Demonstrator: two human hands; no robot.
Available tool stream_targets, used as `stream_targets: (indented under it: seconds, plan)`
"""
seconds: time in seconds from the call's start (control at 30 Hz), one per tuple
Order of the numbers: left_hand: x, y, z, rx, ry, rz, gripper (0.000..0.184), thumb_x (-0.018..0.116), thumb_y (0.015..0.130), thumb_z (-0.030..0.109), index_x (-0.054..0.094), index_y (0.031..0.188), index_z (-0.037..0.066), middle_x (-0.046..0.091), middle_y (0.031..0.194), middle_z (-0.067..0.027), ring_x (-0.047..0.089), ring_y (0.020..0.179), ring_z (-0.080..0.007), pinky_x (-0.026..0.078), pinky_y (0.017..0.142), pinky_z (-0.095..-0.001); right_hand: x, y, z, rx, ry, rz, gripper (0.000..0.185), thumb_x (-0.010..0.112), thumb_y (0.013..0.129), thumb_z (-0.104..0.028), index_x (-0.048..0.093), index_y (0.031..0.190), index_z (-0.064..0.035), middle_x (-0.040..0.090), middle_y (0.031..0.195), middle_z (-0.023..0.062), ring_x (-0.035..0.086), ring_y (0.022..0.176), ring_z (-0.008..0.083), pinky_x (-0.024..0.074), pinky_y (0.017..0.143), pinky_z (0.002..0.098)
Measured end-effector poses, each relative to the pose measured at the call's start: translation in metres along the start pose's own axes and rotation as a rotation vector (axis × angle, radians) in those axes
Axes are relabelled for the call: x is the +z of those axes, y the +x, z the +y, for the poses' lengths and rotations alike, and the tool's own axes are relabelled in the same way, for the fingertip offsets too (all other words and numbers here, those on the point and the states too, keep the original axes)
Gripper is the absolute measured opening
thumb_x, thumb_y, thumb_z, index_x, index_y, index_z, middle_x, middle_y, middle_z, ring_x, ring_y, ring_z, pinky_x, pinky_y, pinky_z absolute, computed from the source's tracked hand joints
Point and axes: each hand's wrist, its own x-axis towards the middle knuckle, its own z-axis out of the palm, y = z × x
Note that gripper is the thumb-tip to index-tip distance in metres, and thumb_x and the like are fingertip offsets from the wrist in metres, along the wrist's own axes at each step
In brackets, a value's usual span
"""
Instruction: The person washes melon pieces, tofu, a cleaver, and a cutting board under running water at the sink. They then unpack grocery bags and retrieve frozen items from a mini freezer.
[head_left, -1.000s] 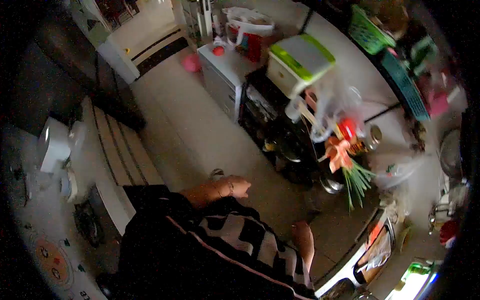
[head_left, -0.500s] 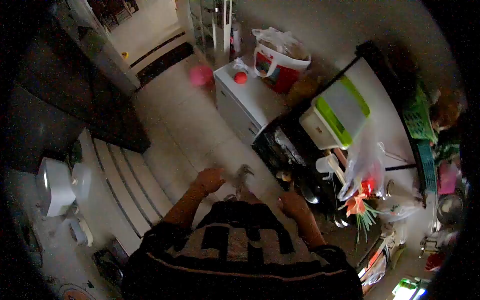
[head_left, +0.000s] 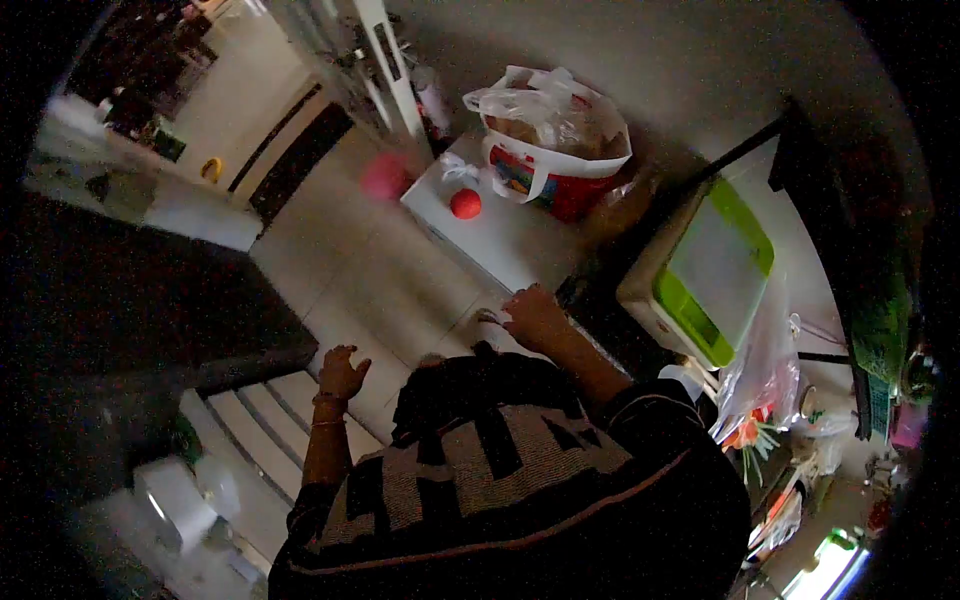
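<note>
The white cabinet (head_left: 492,238) carries a round red object (head_left: 465,204), a bag (head_left: 575,172) and, seemingly, crumpled plastic (head_left: 457,168).

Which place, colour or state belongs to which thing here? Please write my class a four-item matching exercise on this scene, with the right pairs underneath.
Things
1. Small, round, red object
2. Large red-and-white shopping bag
3. Pale, box-shaped container
4. The person's bare left hand

Places, colours, states
A. Bright green edging on its lid
B. Clear plastic showing at its open top
C. Fingers apart, nothing visible in its grasp
D. Near a corner of the white cabinet's top

Pairs: 1-D, 2-B, 3-A, 4-C
</note>
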Motion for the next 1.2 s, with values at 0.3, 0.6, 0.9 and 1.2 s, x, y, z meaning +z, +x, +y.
stream_targets:
  seconds: [0.3,0.6,0.9,1.2]
  plan:
    - [-0.042,0.176,0.043,0.348,0.065,-0.192,0.045,0.061,0.08,0.034,0.055,0.113,0.004,0.053,0.115,-0.0169,0.046,0.109,-0.0341,0.041,0.089,-0.0465,0.001,0.029,0.013,0.478,0.12,-0.024,0.037,0.06,0.079,-0.034,0.06,0.104,-0.0077,0.057,0.1,0.0126,0.048,0.103,0.0303,0.0417,0.085,0.0472]
    - [-0.029,0.382,0.022,0.884,0.141,-0.335,0.032,0.053,0.083,0.033,0.061,0.098,0.005,0.061,0.096,-0.0163,0.057,0.086,-0.0332,0.048,0.073,-0.0443,-0.025,0.048,-0.03,0.875,0.386,-0.002,0.034,0.06,0.079,-0.029,0.06,0.107,-0.0089,0.058,0.107,0.0132,0.047,0.106,0.0338,0.0388,0.09,0.0463]
    - [0.012,0.422,-0.118,1.197,0.465,-0.323,0.022,0.057,0.081,0.029,0.059,0.075,0.007,0.058,0.081,-0.0101,0.056,0.075,-0.0261,0.046,0.07,-0.0402,-0.026,0.042,-0.074,1.144,0.56,-0.145,0.039,0.061,0.079,-0.028,0.057,0.113,-0.009,0.056,0.113,0.0132,0.046,0.111,0.031,0.0386,0.093,0.0412]
    - [0.011,0.396,-0.11,1.025,0.517,-0.643,0.021,0.062,0.079,0.025,0.065,0.09,0.008,0.064,0.081,-0.0099,0.061,0.075,-0.0244,0.051,0.064,-0.0385,0.01,0.026,-0.038,1.108,0.435,0.356,0.034,0.062,0.075,-0.033,0.06,0.098,-0.0075,0.06,0.098,0.0136,0.053,0.095,0.0343,0.0468,0.078,0.0427]
